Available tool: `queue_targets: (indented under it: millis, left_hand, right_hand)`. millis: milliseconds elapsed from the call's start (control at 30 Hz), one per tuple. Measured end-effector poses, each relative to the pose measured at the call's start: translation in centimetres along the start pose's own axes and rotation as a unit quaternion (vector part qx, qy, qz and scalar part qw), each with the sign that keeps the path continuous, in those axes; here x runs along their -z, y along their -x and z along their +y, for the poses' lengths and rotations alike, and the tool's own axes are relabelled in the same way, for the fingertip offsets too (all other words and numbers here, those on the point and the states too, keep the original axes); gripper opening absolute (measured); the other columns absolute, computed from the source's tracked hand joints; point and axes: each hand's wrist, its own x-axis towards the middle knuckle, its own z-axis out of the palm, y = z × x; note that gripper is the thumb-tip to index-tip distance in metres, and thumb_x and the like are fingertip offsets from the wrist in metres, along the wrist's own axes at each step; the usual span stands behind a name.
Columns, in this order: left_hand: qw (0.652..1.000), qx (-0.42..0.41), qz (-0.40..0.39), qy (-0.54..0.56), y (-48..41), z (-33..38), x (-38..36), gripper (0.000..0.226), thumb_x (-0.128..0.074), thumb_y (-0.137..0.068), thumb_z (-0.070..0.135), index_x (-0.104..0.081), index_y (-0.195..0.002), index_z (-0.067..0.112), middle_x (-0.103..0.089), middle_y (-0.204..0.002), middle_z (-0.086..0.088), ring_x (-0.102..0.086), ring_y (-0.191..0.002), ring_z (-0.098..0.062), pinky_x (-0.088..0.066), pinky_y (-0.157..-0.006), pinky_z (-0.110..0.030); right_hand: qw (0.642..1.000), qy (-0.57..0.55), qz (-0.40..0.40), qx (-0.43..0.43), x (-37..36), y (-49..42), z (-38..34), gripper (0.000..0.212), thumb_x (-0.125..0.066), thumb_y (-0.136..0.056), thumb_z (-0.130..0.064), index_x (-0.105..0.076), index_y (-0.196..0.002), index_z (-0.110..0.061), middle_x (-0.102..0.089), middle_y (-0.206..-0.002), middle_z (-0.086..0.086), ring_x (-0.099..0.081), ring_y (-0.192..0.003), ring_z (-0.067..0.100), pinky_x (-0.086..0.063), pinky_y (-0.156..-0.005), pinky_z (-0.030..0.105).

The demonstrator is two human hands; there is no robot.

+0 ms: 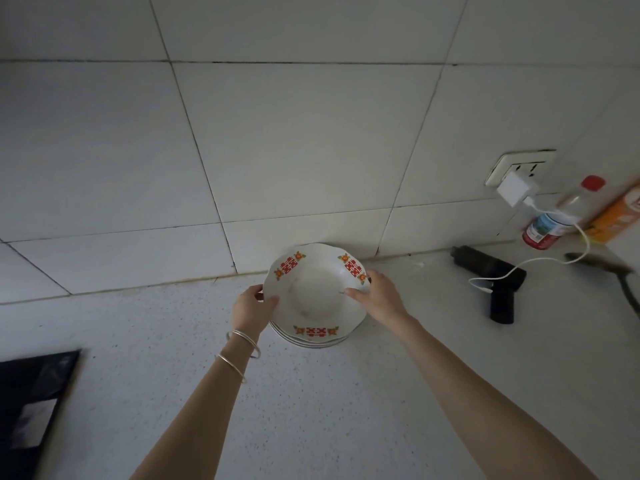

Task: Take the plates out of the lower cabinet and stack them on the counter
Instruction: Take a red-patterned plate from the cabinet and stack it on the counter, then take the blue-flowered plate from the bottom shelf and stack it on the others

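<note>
While both hands grip it, plate (313, 292) tilts.

Large white wall tiles (311, 140) with dark grout rise behind a pale speckled surface (329, 410), a socket (533, 166) at right, dimly lit.

About four plates (313, 296), two hands (251, 306) (379, 296), two bangles (244, 341) (231, 367), one bottle (561, 216)

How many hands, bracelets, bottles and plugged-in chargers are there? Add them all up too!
Hands: 2, the left hand and the right hand, both holding the top plate
Bracelets: 2, both on the left wrist
Bottles: 1
Chargers: 1
Total: 6
</note>
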Motion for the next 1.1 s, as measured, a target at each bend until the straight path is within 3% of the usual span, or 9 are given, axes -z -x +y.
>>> queue_targets:
  millis: [67, 167, 233, 400, 500, 600, 700, 1100]
  left_hand:
    - [0.999, 0.002, -0.008, -0.035, 0.6, 0.5, 0.7, 0.05, -0.064, -0.084, 0.019, -0.051, -0.13, 0.004, -0.062, -0.118, -0.014, -0.059, -0.104, -0.03, -0.047, -0.084, -0.036]
    - [0.994, -0.02, -0.018, -0.107, 2.3, 1.3, 1.6, 0.059, -0.063, -0.086, 0.023, -0.041, -0.137, 0.006, -0.05, -0.132, -0.016, -0.054, -0.113, -0.029, -0.043, -0.091, -0.037]
    - [0.986, -0.072, -0.006, -0.153, 4.1, 2.3, 2.1, 0.058, -0.062, -0.086, 0.023, -0.04, -0.138, 0.007, -0.046, -0.135, -0.016, -0.052, -0.115, -0.029, -0.044, -0.094, -0.038]
    - [0.929, -0.241, 0.085, -0.269, 10.8, 4.1, 4.0, 0.05, -0.057, -0.085, 0.028, -0.049, -0.132, 0.012, -0.054, -0.131, -0.009, -0.048, -0.12, -0.031, -0.034, -0.104, -0.049]
    - [0.903, -0.276, 0.14, -0.297, 15.6, 3.3, 5.6, 0.049, -0.055, -0.084, 0.034, -0.053, -0.128, 0.012, -0.057, -0.128, -0.009, -0.048, -0.123, -0.032, -0.029, -0.106, -0.058]
    - [0.885, -0.273, 0.168, -0.337, 20.3, 1.3, 7.5, 0.056, -0.039, -0.084, 0.045, -0.053, -0.127, 0.012, -0.057, -0.13, -0.008, -0.047, -0.126, -0.032, -0.029, -0.105, -0.059]
    - [0.882, -0.251, 0.182, -0.356, 24.0, -1.2, 9.3, 0.057, -0.036, -0.086, 0.047, -0.052, -0.129, 0.013, -0.055, -0.132, -0.008, -0.045, -0.128, -0.033, -0.027, -0.106, -0.059]
    - [0.91, -0.133, 0.215, -0.329, 38.0, -12.9, 15.6, 0.052, -0.041, -0.087, 0.044, -0.053, -0.128, 0.013, -0.058, -0.128, -0.007, -0.053, -0.119, -0.029, -0.044, -0.097, -0.043]
  right_hand:
    - [0.999, -0.003, -0.02, 0.028, 1.3, 1.0, -0.2, 0.06, -0.063, -0.068, -0.057, -0.053, -0.114, -0.019, -0.061, -0.109, 0.005, -0.06, -0.098, 0.024, -0.052, -0.077, 0.036]
    - [0.997, 0.019, -0.02, 0.071, 3.6, 3.6, -1.5, 0.056, -0.065, -0.081, -0.036, -0.045, -0.129, -0.015, -0.052, -0.127, 0.011, -0.049, -0.117, 0.028, -0.041, -0.093, 0.036]
    - [0.994, 0.035, -0.002, 0.105, 5.1, 5.2, -2.4, 0.06, -0.064, -0.085, -0.028, -0.037, -0.136, -0.009, -0.046, -0.135, 0.012, -0.044, -0.122, 0.026, -0.035, -0.094, 0.029]
    - [0.975, 0.07, 0.023, 0.209, 7.8, 10.0, -4.4, 0.058, -0.063, -0.085, -0.025, -0.039, -0.136, -0.011, -0.044, -0.137, 0.007, -0.043, -0.124, 0.02, -0.029, -0.094, 0.02]
    - [0.944, 0.114, 0.062, 0.304, 8.5, 13.6, -4.8, 0.054, -0.062, -0.085, -0.027, -0.044, -0.132, -0.007, -0.047, -0.136, 0.009, -0.044, -0.125, 0.023, -0.033, -0.101, 0.029]
    - [0.904, 0.168, 0.085, 0.384, 7.7, 17.0, -4.7, 0.055, -0.048, -0.085, -0.039, -0.047, -0.13, -0.008, -0.049, -0.136, 0.01, -0.043, -0.128, 0.027, -0.039, -0.102, 0.042]
    - [0.883, 0.192, 0.069, 0.422, 5.8, 20.1, -4.8, 0.055, -0.044, -0.087, -0.042, -0.045, -0.132, -0.01, -0.047, -0.138, 0.008, -0.038, -0.132, 0.025, -0.034, -0.107, 0.047]
    - [0.829, 0.211, -0.09, 0.511, -6.6, 32.5, -9.3, 0.06, -0.031, -0.088, -0.047, -0.035, -0.139, -0.015, -0.037, -0.147, 0.004, -0.027, -0.137, 0.018, -0.02, -0.112, 0.043]
